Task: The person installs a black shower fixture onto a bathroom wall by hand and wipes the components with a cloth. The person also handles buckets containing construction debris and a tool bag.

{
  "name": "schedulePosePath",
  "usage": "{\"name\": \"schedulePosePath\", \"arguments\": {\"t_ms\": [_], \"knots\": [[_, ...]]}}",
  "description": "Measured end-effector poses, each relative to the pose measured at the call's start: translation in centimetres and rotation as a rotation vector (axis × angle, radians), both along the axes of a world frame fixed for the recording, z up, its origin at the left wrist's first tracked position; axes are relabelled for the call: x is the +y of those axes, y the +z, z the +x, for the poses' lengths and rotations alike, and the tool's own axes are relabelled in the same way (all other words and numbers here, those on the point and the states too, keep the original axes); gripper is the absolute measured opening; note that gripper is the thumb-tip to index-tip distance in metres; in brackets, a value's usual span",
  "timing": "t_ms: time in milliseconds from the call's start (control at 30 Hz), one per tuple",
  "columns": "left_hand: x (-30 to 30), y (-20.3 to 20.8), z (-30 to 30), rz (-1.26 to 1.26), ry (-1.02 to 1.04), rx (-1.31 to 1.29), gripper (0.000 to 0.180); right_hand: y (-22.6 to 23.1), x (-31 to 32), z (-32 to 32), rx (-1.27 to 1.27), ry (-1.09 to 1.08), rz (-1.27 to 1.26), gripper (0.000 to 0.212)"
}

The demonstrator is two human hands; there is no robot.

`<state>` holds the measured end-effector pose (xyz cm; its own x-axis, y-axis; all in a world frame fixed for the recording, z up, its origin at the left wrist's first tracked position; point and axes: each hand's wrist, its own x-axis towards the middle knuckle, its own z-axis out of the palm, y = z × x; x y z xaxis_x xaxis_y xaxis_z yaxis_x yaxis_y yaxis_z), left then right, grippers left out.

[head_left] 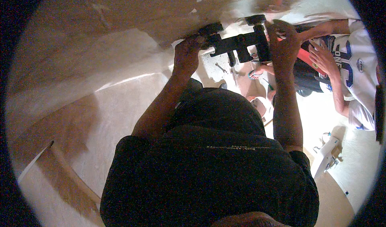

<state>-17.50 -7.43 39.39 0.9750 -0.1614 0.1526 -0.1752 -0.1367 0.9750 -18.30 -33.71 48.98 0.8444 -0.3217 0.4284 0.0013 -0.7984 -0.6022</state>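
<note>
I look down over my own black shirt. Both my arms reach up and away from me. My left hand (186,54) grips the left end of a black metal bracket (237,42), a cross-shaped part with blocky ends. My right hand (284,42) holds its right end with the fingers wrapped over it. The bracket is pressed close to a large pale curved panel (120,34) that fills the upper left. How the bracket meets the panel is hidden by my hands.
A second person in a white and blue shirt (354,66) crouches at the right, a hand (323,58) near a red part (307,60). Tools lie on the pale floor (219,68) below the bracket. A white fixture (327,154) sits lower right.
</note>
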Motion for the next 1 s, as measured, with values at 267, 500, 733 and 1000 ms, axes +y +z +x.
{"name": "schedulePosePath", "arguments": {"t_ms": [267, 500, 733, 1000], "knots": [[-1.5, -0.6, 0.2, 0.191, 0.160, -0.369, 0.026, 1.2, 6.0, 1.1, -0.008, 0.607, -0.478, 0.019], [-1.1, -1.1, 0.7, 0.319, 0.186, -0.409, 0.014, 0.2, 6.3, 2.1, 0.279, 0.590, -0.616, 0.025], [-1.2, -1.6, 0.9, 0.514, 0.203, -0.618, 0.016, 0.3, 6.5, 2.4, 0.028, 0.699, -0.622, 0.027], [-1.1, -2.2, 0.3, 0.441, 0.128, -0.468, 0.013, 0.4, 6.5, 2.5, 0.121, 0.662, -0.559, 0.019]]}}
